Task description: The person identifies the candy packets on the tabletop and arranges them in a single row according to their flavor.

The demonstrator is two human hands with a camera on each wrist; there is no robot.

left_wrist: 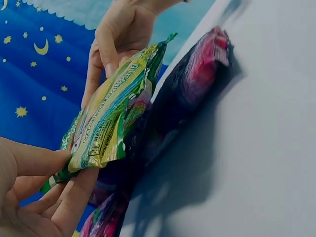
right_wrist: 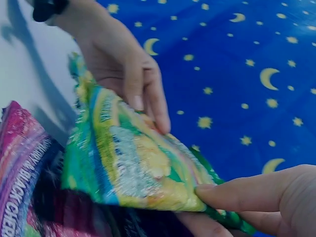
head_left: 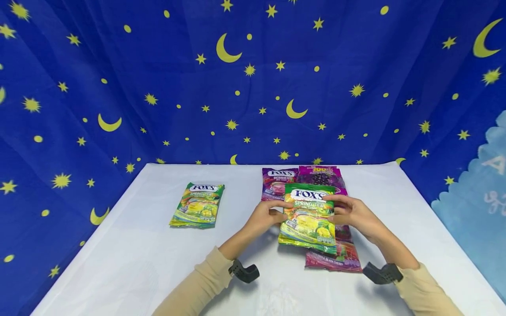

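Note:
Both hands hold a green and yellow Fox's Spring Tea candy bag (head_left: pixel 308 224) above the table, its printed front facing the head camera. My left hand (head_left: pixel 264 218) pinches its left edge, thumb on one face and fingers behind, as the left wrist view shows. On the opposite edge my right hand (head_left: pixel 357 216) pinches it the same way. Beneath and behind it lie purple candy bags: a Fox's Berries bag (head_left: pixel 272 186), one with a dark fruit picture (head_left: pixel 321 176), and a berry-coloured bag (head_left: pixel 334 260) nearer me, partly hidden by the held bag.
A second Spring Tea bag (head_left: pixel 197 205) lies flat on the left part of the white table (head_left: pixel 130 254). A blue curtain (head_left: pixel 178 83) with yellow moons and stars hangs behind the table. Black wrist cameras (head_left: pixel 244 271) are strapped to both wrists.

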